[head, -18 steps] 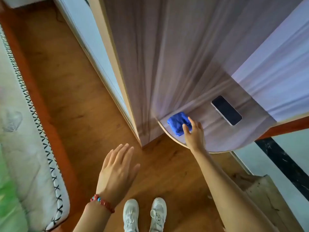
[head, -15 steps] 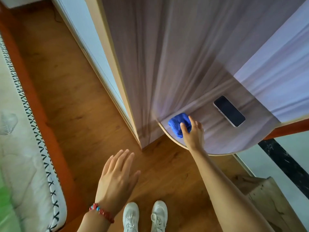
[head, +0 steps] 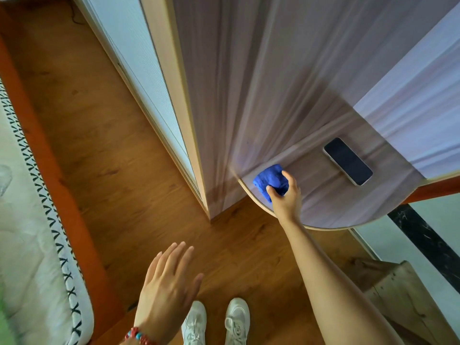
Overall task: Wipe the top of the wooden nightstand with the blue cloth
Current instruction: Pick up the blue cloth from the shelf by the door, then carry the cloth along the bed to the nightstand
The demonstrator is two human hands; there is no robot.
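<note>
- Head view is filled mostly by the wooden nightstand (head: pixel 348 202), whose rounded top is seen from above, partly draped by a sheer curtain (head: pixel 273 83) at its far edge.
- Below it, the wooden floor (head: pixel 124 145) is seen, with a mattress (head: pixel 29 245) along the left.
- At the bottom of the view, the left hand (head: pixel 166 292) is held over the floor with fingers straight and spread, holding nothing and well apart from the nightstand.
- At the top's near left edge, the right hand (head: pixel 286 197) is set, its thumb and fingers curled round the blue cloth (head: pixel 270 179), which is bunched and pressed on the wood just inside the curved rim.
- Toward the far right of the top, a dark phone (head: pixel 348 161) is lying flat, apart from the cloth.
- The wiping is judged to be at an early pass: to do it well, the cloth should be kept flat under the palm, swept in overlapping strokes from the left edge across the top, and led around the phone or the phone lifted first, so that it is not pushed off the rim.
- Compared with the earlier frames, the cloth and right hand are found at almost the same spot at the left edge; the left hand has been shifted slightly lower.
</note>
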